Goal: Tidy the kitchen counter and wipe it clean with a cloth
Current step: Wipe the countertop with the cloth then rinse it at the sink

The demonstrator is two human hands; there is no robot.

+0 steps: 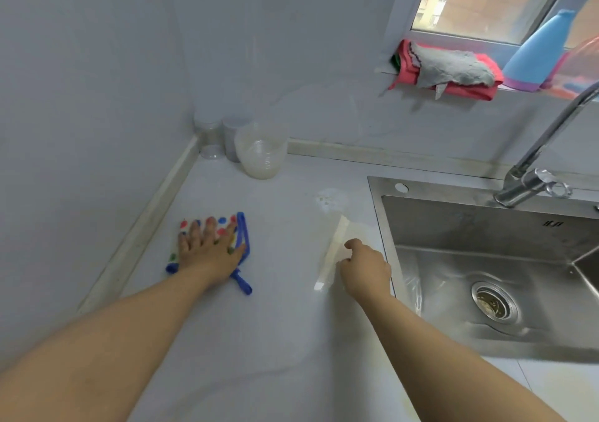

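A white cloth with coloured dots and a blue border (241, 227) lies flat on the pale counter (285, 308) near the left wall. My left hand (209, 248) presses on it with straight, spread fingers. A clear plastic bag or wrapper (334, 253) lies beside the sink's left rim. My right hand (364, 267) is over it with curled fingers; they seem to pinch its edge, though the grip is not plain. A small patch of crumbs or residue (329, 198) sits on the counter beyond the bag.
A steel sink (486, 259) with a tap (531, 185) fills the right. Clear plastic cups and jars (259, 152) stand in the back corner. On the window sill lie red and grey cloths (450, 68) and a blue bottle (538, 55).
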